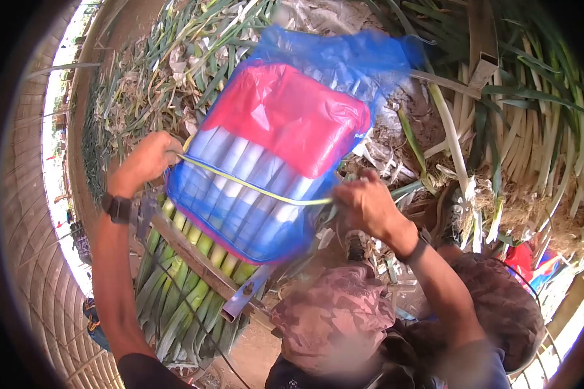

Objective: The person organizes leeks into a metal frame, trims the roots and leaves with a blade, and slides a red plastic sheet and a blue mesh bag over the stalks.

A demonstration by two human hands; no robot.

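Note:
A bundle of leeks lies tilted in front of me, its white stalks covered by a clear blue plastic bag with a red panel. Green leaves stick out below the bag. Across the bag a yellow band is stretched from one side to the other. My left hand pinches the band at the bag's left edge. On the opposite side, my right hand is closed at the band's other end, slightly blurred. Whether the band passes under the bundle is hidden.
A metal frame bar runs beneath the bundle, with a square tube end sticking out. Loose leeks are piled at the right, and leafy scraps cover the ground at left. Another square tube stands at upper right.

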